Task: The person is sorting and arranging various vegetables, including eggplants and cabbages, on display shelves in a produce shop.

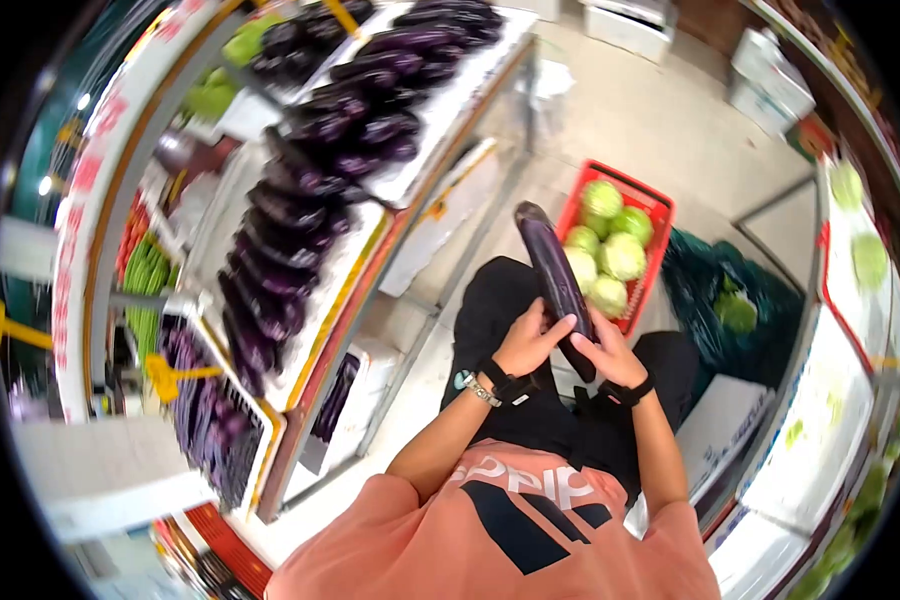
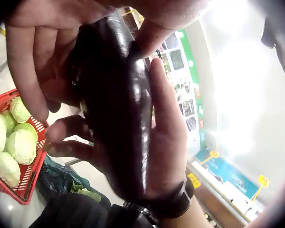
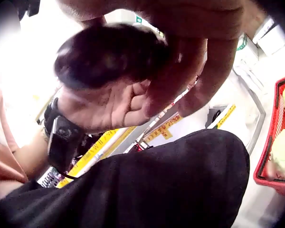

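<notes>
A long, glossy dark purple eggplant (image 1: 548, 258) is held in both hands above the person's lap, its far end pointing up and away. The left hand (image 1: 527, 345) grips one side of it, thumb lying along the skin. On the other side the right hand (image 1: 612, 355) grips it near the lower end. Fingers of both hands curl round the eggplant (image 2: 116, 104) in the left wrist view. From the right wrist, the eggplant (image 3: 104, 56) shows nearly end-on between the two hands.
Rows of eggplants (image 1: 280, 250) lie on a sloped display shelf at left. A red basket (image 1: 630, 184) with several pale green cabbages (image 1: 622, 257) stands on the floor ahead. Beside it lies a dark green plastic bag (image 1: 710, 290). White shelving (image 1: 805, 420) runs along the right.
</notes>
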{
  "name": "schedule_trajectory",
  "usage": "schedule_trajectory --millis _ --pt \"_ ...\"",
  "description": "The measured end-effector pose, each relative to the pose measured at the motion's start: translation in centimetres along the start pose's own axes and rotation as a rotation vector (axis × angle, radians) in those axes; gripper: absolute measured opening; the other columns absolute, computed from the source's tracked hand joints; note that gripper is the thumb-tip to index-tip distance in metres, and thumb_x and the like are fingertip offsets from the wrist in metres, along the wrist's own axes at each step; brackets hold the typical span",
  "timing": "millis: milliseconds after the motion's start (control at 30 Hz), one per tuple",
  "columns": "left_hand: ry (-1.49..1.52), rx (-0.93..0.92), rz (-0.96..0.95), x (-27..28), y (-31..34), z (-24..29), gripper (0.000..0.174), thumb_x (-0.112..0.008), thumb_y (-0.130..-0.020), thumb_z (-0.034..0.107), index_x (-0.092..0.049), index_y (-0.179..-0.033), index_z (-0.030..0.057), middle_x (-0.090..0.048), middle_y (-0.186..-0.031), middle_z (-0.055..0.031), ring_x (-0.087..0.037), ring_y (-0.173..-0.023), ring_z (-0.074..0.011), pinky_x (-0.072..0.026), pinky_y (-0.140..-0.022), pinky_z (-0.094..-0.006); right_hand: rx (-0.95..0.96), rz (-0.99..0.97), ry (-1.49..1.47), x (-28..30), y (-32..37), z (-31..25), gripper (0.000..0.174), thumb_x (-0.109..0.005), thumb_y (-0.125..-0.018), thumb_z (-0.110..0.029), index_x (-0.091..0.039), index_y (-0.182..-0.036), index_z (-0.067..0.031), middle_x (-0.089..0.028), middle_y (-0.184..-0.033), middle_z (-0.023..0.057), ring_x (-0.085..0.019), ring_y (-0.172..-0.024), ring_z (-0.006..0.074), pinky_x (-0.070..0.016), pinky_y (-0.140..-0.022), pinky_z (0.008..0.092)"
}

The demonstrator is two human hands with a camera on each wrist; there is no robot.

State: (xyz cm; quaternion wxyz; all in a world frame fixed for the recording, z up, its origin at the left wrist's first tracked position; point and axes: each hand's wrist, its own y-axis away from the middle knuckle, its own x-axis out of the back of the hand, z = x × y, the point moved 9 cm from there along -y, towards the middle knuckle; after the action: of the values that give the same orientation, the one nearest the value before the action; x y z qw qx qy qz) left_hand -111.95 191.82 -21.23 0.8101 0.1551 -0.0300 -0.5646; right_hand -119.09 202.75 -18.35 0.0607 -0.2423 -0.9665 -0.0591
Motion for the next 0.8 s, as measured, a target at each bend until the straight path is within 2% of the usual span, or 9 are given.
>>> schedule_trajectory --millis 100,200,267,333,467,667,733,767,800 --pt "-0.003 0.060 0.086 3.7 1.4 0.0 0.043 -0.063 -0.096 0.036 -0.054 -0.116 -0.0015 -0.064 -0.095 -0.0044 -0.059 -0.077 -0.0089 -0.0489 -0.063 -0.0246 0.071 -0.095 0.106 -1.6 -1.3 0.3 0.048 -0.048 -0.104 -0.032 -0.047 -0.139 0.0020 -0.064 -0.118 0.0148 -0.062 -0.105 0.0210 -0.0472 -0.094 0.0311" --pt "0.054 0.036 0.205 8.0 3.2 1.1 0.043 -0.061 -0.097 0.037 -0.055 -0.117 -0.0004 -0.062 -0.094 -0.0020 -0.057 -0.077 -0.0080 -0.0475 -0.064 -0.0232 -0.057 -0.185 -0.307 -1.9 -3.0 2.1 0.043 -0.043 -0.107 -0.029 -0.050 -0.137 0.0002 -0.066 -0.112 0.0092 -0.064 -0.096 0.0152 -0.0502 -0.085 0.0296" --pt "-0.004 -0.146 0.151 10.3 4.7 3.7 0.045 -0.057 -0.099 0.034 -0.051 -0.128 0.0002 -0.064 -0.111 -0.0063 -0.062 -0.096 -0.0136 -0.0523 -0.082 -0.0299 -0.150 0.006 -0.271 0.8 -3.7 6.5 0.033 -0.046 -0.106 -0.023 -0.055 -0.128 -0.0009 -0.067 -0.107 0.0081 -0.065 -0.090 0.0149 -0.0504 -0.080 0.0264" --pt "0.101 -0.161 0.119 11.9 7.6 7.3 0.045 -0.057 -0.100 0.032 -0.048 -0.130 -0.0010 -0.064 -0.115 -0.0122 -0.064 -0.099 -0.0174 -0.0543 -0.085 -0.0322 -0.147 0.179 -0.155 4.2 -3.3 12.7 0.031 -0.048 -0.105 -0.022 -0.055 -0.128 -0.0021 -0.068 -0.106 0.0085 -0.066 -0.088 0.0149 -0.0508 -0.073 0.0241" --pt "0.020 -0.274 0.329 17.3 13.1 15.5 0.051 -0.050 -0.102 0.039 -0.043 -0.134 -0.0006 -0.066 -0.113 -0.0170 -0.069 -0.086 -0.0202 -0.0574 -0.078 -0.0320 -0.493 0.310 -0.201 9.2 -0.3 24.2 0.032 -0.055 -0.101 -0.027 -0.057 -0.124 -0.0049 -0.068 -0.104 0.0095 -0.068 -0.081 0.0174 -0.0529 -0.064 0.0283" --pt "-0.121 -0.299 0.779 31.5 12.8 20.5 0.047 -0.047 -0.103 0.046 -0.061 -0.107 0.0010 -0.070 -0.094 -0.0105 -0.068 -0.074 -0.0171 -0.0559 -0.066 -0.0298 -0.443 0.439 -0.478 9.5 -0.6 23.1 0.031 -0.054 -0.101 -0.030 -0.058 -0.120 -0.0063 -0.068 -0.102 0.0116 -0.067 -0.079 0.0195 -0.0574 -0.067 0.0331" --pt "0.022 -0.328 0.790 34.1 11.2 21.9 0.047 -0.049 -0.101 0.048 -0.063 -0.104 0.0030 -0.070 -0.090 -0.0081 -0.067 -0.072 -0.0170 -0.0552 -0.064 -0.0300 -0.457 0.393 -0.445 9.2 -0.8 24.4 0.033 -0.055 -0.100 -0.033 -0.058 -0.121 -0.0077 -0.068 -0.103 0.0113 -0.066 -0.081 0.0190 -0.0557 -0.068 0.0325" --pt "0.064 -0.305 0.810 34.7 10.7 22.5 0.044 -0.053 -0.099 0.049 -0.062 -0.101 0.0054 -0.064 -0.076 0.0027 -0.060 -0.060 -0.0078 -0.0473 -0.052 -0.0221 -0.440 0.382 -0.463 9.1 -0.8 24.7 0.033 -0.056 -0.100 -0.033 -0.058 -0.120 -0.0078 -0.067 -0.103 0.0117 -0.066 -0.082 0.0206 -0.0558 -0.068 0.0327" --pt "0.000 -0.230 0.858 36.2 10.3 22.8 0.049 -0.056 -0.097 0.052 -0.063 -0.095 0.0039 -0.067 -0.077 -0.0009 -0.063 -0.059 -0.0119 -0.0502 -0.051 -0.0256 -0.441 0.395 -0.458 9.1 -0.4 24.6 0.033 -0.056 -0.099 -0.033 -0.058 -0.120 -0.0077 -0.067 -0.103 0.0118 -0.066 -0.081 0.0207 -0.0561 -0.068 0.0331"
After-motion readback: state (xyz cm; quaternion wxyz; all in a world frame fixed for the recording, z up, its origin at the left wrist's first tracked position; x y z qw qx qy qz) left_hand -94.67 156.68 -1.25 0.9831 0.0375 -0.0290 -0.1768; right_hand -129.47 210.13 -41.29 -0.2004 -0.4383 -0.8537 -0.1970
